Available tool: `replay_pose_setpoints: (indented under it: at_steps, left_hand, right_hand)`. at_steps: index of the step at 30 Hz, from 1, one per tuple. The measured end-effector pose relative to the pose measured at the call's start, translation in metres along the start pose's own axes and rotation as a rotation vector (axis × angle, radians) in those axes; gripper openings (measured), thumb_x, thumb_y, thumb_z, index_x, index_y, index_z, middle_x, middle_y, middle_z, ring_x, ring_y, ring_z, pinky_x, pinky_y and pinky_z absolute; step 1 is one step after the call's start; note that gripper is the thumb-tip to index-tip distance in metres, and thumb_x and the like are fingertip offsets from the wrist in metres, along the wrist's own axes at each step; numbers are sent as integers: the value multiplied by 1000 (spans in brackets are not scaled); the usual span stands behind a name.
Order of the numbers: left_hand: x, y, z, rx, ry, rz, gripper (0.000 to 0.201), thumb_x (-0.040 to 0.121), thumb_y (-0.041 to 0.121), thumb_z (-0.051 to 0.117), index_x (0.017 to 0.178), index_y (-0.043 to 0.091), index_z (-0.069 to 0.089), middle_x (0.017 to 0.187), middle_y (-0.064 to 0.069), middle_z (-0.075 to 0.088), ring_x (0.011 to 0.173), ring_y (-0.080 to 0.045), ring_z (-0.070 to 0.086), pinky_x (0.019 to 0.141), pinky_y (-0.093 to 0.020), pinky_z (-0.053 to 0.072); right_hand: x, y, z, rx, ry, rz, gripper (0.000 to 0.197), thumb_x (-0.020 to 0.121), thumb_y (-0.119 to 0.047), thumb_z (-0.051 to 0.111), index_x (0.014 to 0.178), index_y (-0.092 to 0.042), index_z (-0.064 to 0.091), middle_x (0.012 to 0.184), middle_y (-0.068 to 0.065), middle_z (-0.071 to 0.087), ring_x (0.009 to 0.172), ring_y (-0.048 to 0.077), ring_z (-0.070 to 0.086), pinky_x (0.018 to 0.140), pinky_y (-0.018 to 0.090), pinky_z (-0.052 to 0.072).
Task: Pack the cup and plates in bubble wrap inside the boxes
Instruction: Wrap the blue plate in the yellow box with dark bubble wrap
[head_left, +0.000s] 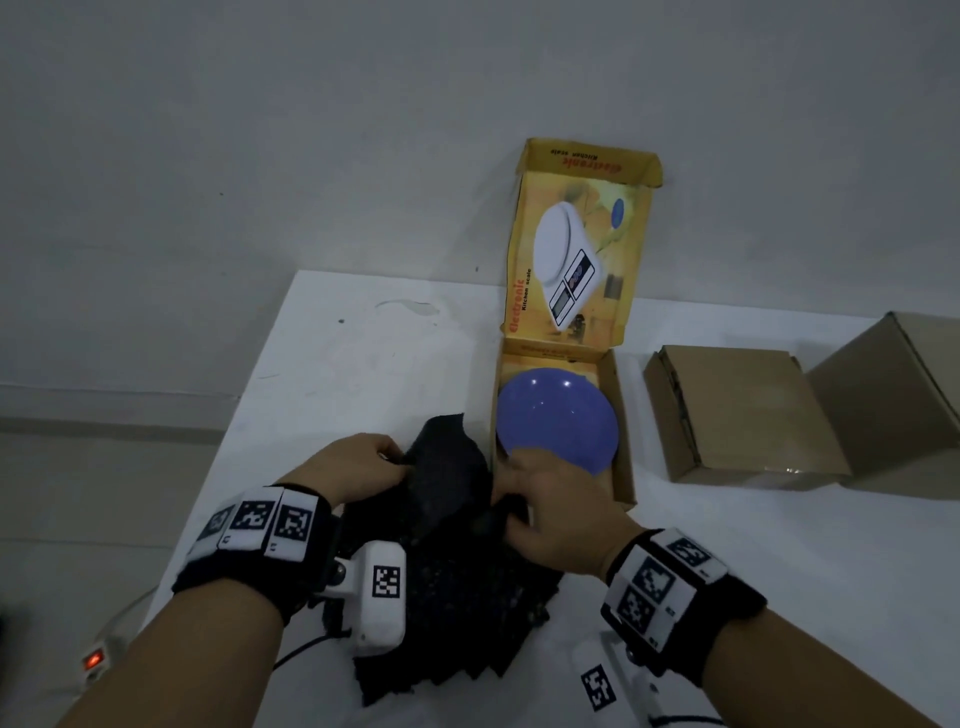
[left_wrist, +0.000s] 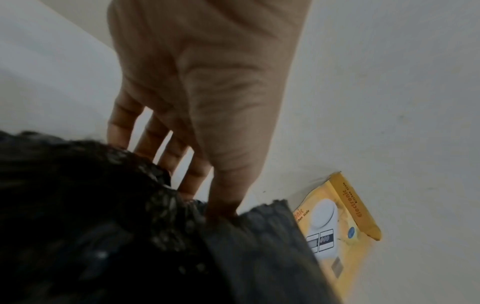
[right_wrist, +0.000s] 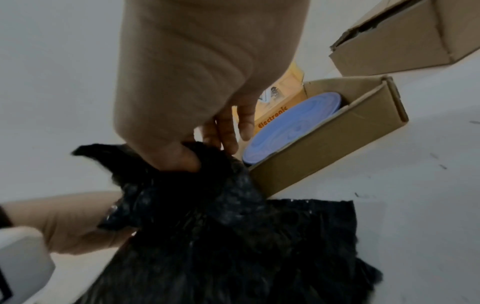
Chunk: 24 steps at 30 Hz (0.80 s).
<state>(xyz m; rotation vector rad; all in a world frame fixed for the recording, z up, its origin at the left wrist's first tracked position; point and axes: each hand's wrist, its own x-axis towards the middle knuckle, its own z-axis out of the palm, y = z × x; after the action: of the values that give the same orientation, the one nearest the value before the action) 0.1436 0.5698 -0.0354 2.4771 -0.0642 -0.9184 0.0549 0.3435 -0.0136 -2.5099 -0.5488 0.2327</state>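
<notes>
A blue plate (head_left: 557, 421) lies in the open yellow scale box (head_left: 621, 415), whose lid (head_left: 576, 244) stands upright; the plate (right_wrist: 291, 127) shows in the right wrist view too. Black bubble wrap (head_left: 452, 561) is piled on the table just left of the box. My left hand (head_left: 358, 465) pinches a sheet's upper left edge between thumb and fingers (left_wrist: 223, 205). My right hand (head_left: 550, 514) grips a bunched fold of the wrap (right_wrist: 197, 185) beside the box's near left corner, partly covering the plate's near rim. No cup is visible.
Two plain brown cardboard boxes (head_left: 737, 410) (head_left: 898, 400) sit closed on the white table (head_left: 363, 364) to the right. A power strip with a red light (head_left: 93, 662) lies off the table's left edge. A grey wall stands behind.
</notes>
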Motion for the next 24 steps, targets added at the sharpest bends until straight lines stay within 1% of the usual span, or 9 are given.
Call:
replay_pose_setpoints:
  at_steps: [3,7,10,13,16,18,20,22,24]
  left_hand:
    - [1,1,-3,52,225,24,50,81,71,44,97,28,64,109,-4,65,99,-23,58,85,-32,46]
    - [4,12,6,-83,366,142,46,78,74,44,96,35,61,111,-1,59,112,-25,52,95,-43,44]
    - [8,26,18,-121,415,273,35,87,55,52,110,30,59,119,1,60,113,-21,53,96,-42,44]
    - [12,42,27,-95,435,404,33,91,40,55,120,26,56,123,-2,59,113,-22,53,96,-40,45]
    - [16,58,37,-90,405,458,37,91,31,57,127,24,52,125,-3,56,113,-22,53,94,-37,45]
    - [19,69,42,-122,376,457,39,89,28,59,127,24,51,126,-2,55,101,-20,57,88,-32,46]
    - [22,76,45,-119,343,446,43,87,25,62,129,24,50,127,-3,53,90,-20,59,86,-32,46]
    - [26,79,47,-85,312,422,49,86,20,63,133,22,48,130,-6,52,96,-26,60,91,-35,46]
    - [28,80,46,-82,299,399,51,85,17,62,134,20,48,132,-7,52,103,-30,59,93,-36,45]
  right_hand:
    - [3,5,-11,221,252,149,12,85,-34,51,74,-31,47,80,-9,44,73,6,45,65,23,39]
    - [8,15,-29,348,444,372,33,85,4,50,71,-20,33,65,-2,35,57,5,33,54,20,26]
    - [7,20,-45,384,606,492,31,79,13,43,90,-15,47,91,3,50,81,13,44,70,25,36]
    - [1,29,-53,302,751,544,30,85,5,48,112,-8,49,123,11,41,98,13,42,83,15,32]
    - [-13,43,-40,92,593,415,42,93,-11,48,134,-7,41,139,8,26,108,14,43,94,15,30]
    - [-24,51,-27,-94,334,295,47,95,-9,41,142,-11,37,138,2,35,117,15,46,100,20,34]
    - [-35,59,-14,-293,127,206,44,82,-3,43,121,-11,63,116,5,61,110,28,58,90,36,51]
    - [-44,63,-15,-433,63,172,35,73,-10,46,90,-18,75,83,2,69,87,31,65,70,39,55]
    - [-47,58,-21,-432,-18,174,31,80,-22,43,95,-19,70,73,0,66,74,27,62,72,35,50]
